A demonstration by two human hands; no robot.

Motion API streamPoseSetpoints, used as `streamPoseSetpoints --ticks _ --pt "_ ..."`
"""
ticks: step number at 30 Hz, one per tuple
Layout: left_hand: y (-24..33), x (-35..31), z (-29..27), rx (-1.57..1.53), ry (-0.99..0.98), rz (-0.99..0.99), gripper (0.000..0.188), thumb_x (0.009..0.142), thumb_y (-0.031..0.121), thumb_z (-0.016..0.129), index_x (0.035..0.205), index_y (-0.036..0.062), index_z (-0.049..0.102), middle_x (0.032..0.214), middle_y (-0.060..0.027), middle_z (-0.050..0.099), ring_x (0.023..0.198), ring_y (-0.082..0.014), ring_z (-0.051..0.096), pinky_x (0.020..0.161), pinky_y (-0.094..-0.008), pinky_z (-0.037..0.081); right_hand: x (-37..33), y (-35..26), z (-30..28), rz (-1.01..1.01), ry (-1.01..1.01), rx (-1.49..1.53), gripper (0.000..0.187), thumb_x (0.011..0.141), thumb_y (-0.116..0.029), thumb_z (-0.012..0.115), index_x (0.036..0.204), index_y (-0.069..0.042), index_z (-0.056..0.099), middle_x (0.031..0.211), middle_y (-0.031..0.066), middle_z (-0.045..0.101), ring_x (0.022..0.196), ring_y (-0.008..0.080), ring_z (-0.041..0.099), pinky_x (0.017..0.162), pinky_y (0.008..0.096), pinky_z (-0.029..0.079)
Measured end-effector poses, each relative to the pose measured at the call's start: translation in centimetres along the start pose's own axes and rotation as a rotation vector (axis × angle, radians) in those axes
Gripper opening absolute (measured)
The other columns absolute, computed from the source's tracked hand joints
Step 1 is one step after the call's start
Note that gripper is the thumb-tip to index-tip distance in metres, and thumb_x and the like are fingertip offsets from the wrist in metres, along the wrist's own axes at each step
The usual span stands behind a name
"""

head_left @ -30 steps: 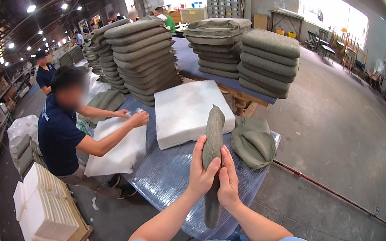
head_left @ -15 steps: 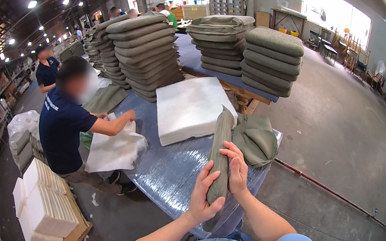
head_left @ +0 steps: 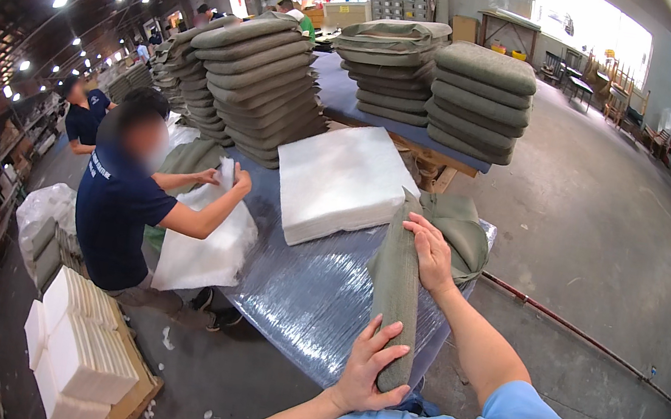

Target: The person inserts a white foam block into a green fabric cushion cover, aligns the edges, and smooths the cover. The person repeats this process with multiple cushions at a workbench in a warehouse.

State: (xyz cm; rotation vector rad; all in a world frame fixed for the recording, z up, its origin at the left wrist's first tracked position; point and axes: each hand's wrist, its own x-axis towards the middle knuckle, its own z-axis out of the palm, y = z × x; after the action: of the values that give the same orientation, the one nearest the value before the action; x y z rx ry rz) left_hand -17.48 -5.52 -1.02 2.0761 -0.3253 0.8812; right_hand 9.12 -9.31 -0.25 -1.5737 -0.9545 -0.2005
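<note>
A grey-green fabric seat cushion (head_left: 397, 300) stands on its narrow edge in front of me, with loose cloth at its far end. My left hand (head_left: 367, 370) grips the near end, thumb and fingers around its lower part. Further up, my right hand (head_left: 432, 256) presses the right side, its fingers curled over the top edge. Just beyond my right hand lies a crumpled green fabric cover (head_left: 456, 235). A thick stack of white batting sheets (head_left: 345, 181) rests on the plastic-covered table (head_left: 307, 291), left of the cushion's far end.
Tall stacks of green cushions (head_left: 255, 82) and a shorter stack (head_left: 481, 101) stand at the back. On the left, a co-worker (head_left: 131, 198) holds a white batting sheet (head_left: 210, 248). White foam blocks (head_left: 79, 354) sit on a pallet. A red pipe (head_left: 560, 322) runs along the floor.
The cushion has turned so its broad side shows more. My right hand has moved further along it, my left hand down to the near end. The co-worker has raised part of the batting.
</note>
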Motion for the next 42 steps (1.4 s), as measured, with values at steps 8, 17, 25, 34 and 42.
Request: streamPoseSetpoints --ticks 8,17,25,34,42 --pt "1.0 -1.0 0.0 0.059 0.018 0.01 0.066 0.086 0.036 0.077 0.145 0.0136 0.059 0.16 -0.0154 0.047 0.151 -0.0475 0.034 0.12 -0.0613 0.028 1.9 1.1 -0.6 0.033 -0.045 -0.088 0.033 0.107 -0.025 0.055 0.124 -0.005 0.075 0.139 0.0122 0.068 0.13 0.0285 0.062 0.111 0.0381 0.045" --pt "1.2 -1.6 -1.1 0.097 -0.014 0.024 0.056 0.089 0.029 0.074 0.142 0.0147 0.063 0.161 -0.0106 0.048 0.156 -0.0446 0.029 0.123 -0.0608 0.024 3.6 1.6 1.1 0.045 -0.056 -0.075 0.03 0.105 -0.021 0.058 0.12 -0.003 0.076 0.133 0.0144 0.071 0.126 0.0292 0.065 0.109 0.0374 0.046" --pt "1.3 -0.7 -1.9 0.015 -0.044 0.05 0.045 0.103 0.032 0.062 0.144 0.013 0.063 0.162 -0.0098 0.048 0.159 -0.0398 0.023 0.126 -0.0588 0.017 5.3 4.1 0.6 0.224 -0.066 -0.093 0.033 0.103 -0.028 0.062 0.117 -0.003 0.076 0.126 0.015 0.074 0.119 0.0273 0.068 0.103 0.0364 0.049" --pt "0.2 0.4 -1.8 -0.034 -0.109 0.025 0.04 0.108 0.027 0.054 0.143 0.0107 0.063 0.16 -0.0101 0.049 0.159 -0.0405 0.022 0.127 -0.0591 0.015 6.9 6.4 -0.4 0.421 -0.209 0.128 0.054 0.1 -0.034 0.065 0.141 0.0 0.061 0.133 0.0144 0.068 0.125 0.0223 0.061 0.107 0.0327 0.045" --pt "-5.6 6.1 -2.5 -0.223 -0.233 -0.208 0.046 0.104 0.017 0.05 0.148 0.0058 0.057 0.166 -0.014 0.04 0.159 -0.0351 0.023 0.129 -0.0514 0.014 8.8 6.1 0.2 0.706 -0.292 0.238 0.062 0.095 -0.038 0.069 0.14 0.003 0.058 0.131 0.0131 0.065 0.122 0.0218 0.059 0.108 0.0328 0.041"
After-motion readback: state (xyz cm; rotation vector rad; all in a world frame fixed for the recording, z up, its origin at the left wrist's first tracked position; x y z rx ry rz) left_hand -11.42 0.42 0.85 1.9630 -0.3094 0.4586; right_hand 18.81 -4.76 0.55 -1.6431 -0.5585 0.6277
